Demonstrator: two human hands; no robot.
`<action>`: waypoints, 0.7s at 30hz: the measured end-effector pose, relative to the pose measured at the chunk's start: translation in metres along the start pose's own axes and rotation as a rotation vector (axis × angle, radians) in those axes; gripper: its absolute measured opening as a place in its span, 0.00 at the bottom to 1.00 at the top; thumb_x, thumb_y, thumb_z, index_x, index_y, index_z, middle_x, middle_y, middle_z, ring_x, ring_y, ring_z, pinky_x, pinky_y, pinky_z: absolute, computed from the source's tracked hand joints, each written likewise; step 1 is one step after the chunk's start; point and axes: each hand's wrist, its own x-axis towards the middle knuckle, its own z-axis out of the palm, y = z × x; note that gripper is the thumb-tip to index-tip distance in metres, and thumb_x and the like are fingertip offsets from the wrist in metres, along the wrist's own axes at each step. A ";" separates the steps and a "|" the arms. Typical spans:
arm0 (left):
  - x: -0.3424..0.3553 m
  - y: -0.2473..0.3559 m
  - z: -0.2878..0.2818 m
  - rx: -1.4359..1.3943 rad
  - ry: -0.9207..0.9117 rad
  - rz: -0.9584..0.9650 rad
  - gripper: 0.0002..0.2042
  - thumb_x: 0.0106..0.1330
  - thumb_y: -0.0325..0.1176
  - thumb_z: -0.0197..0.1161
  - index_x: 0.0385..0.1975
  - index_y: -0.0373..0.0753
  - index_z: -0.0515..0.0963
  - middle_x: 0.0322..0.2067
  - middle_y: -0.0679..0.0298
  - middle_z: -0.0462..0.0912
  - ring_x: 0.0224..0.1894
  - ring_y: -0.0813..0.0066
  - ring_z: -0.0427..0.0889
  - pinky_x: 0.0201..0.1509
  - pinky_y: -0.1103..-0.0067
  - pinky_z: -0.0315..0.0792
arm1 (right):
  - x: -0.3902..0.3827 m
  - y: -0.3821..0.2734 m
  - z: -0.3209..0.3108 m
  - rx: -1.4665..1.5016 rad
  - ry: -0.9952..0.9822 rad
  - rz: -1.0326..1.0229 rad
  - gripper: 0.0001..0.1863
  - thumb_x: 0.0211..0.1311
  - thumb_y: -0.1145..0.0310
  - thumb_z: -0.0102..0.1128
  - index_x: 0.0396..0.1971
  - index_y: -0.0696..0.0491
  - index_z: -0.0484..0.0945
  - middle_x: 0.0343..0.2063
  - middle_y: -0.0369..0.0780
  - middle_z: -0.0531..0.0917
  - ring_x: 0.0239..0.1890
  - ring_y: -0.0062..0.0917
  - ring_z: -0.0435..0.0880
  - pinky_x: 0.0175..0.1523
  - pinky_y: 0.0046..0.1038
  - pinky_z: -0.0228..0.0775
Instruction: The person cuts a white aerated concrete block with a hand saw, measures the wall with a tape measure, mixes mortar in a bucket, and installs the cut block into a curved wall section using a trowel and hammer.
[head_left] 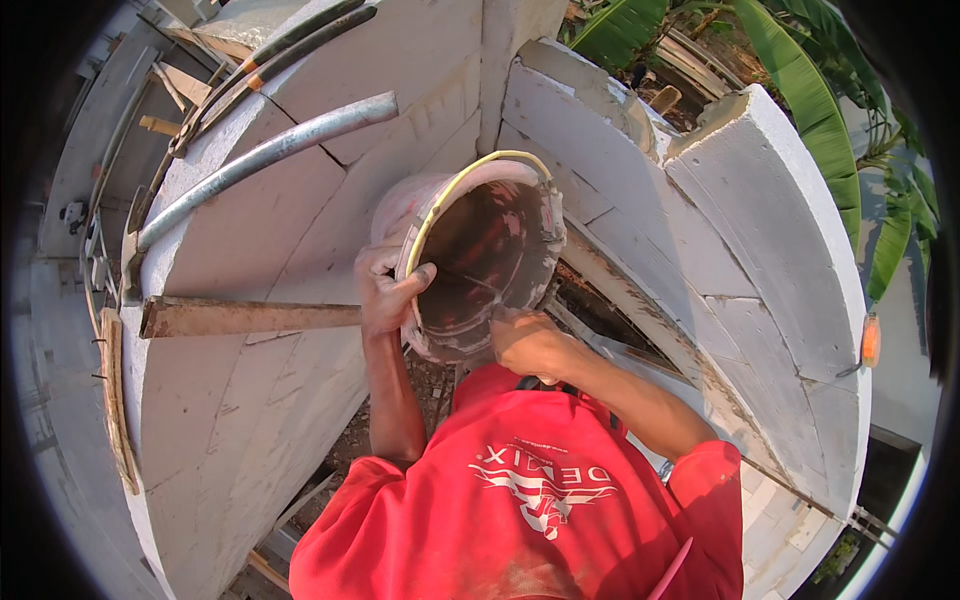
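A mortar-smeared bucket (480,255) is tilted with its mouth toward me, in front of my chest. A yellow strip, which looks like its handle, runs along the upper left of the rim. Wet-looking grey-brown residue coats the inside. My left hand (388,287) grips the left side of the rim, thumb over the edge and fingers outside. My right hand (525,345) is closed at the lower right of the mouth. A thin line inside the bucket leads toward that hand, but what it holds is hidden.
Pale block walls (260,220) (740,250) rise on both sides and meet ahead. On the left one lie a grey metal pipe (270,165) and dark hoses (270,65); a wooden board (250,317) juts inward. An orange tool (871,341) hangs at right, near banana leaves (800,110).
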 end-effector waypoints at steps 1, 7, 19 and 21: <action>-0.001 -0.004 0.001 -0.056 0.026 -0.047 0.18 0.52 0.25 0.71 0.13 0.40 0.64 0.20 0.76 0.64 0.23 0.86 0.60 0.27 0.80 0.52 | -0.008 0.000 -0.002 0.019 -0.149 -0.040 0.16 0.64 0.65 0.57 0.42 0.65 0.77 0.35 0.52 0.85 0.31 0.36 0.89 0.34 0.36 0.79; -0.004 -0.019 0.004 -0.203 0.142 -0.079 0.17 0.54 0.26 0.71 0.13 0.44 0.67 0.20 0.78 0.65 0.22 0.88 0.59 0.27 0.81 0.51 | -0.045 0.013 -0.035 1.513 -0.481 0.189 0.24 0.74 0.53 0.52 0.51 0.62 0.73 0.26 0.41 0.77 0.17 0.21 0.77 0.18 0.26 0.68; -0.005 -0.041 0.011 -0.371 0.340 -0.197 0.15 0.58 0.26 0.69 0.18 0.47 0.67 0.22 0.79 0.64 0.25 0.89 0.59 0.30 0.82 0.51 | -0.093 0.047 -0.096 1.504 0.568 0.043 0.27 0.65 0.61 0.61 0.59 0.59 0.69 0.28 0.39 0.76 0.21 0.18 0.76 0.24 0.21 0.73; -0.008 -0.043 0.009 -0.319 0.325 -0.190 0.15 0.58 0.26 0.69 0.18 0.46 0.68 0.23 0.79 0.63 0.25 0.88 0.59 0.30 0.82 0.50 | -0.068 0.061 -0.101 1.118 0.914 0.167 0.20 0.65 0.65 0.63 0.51 0.59 0.69 0.29 0.41 0.76 0.22 0.23 0.78 0.27 0.27 0.73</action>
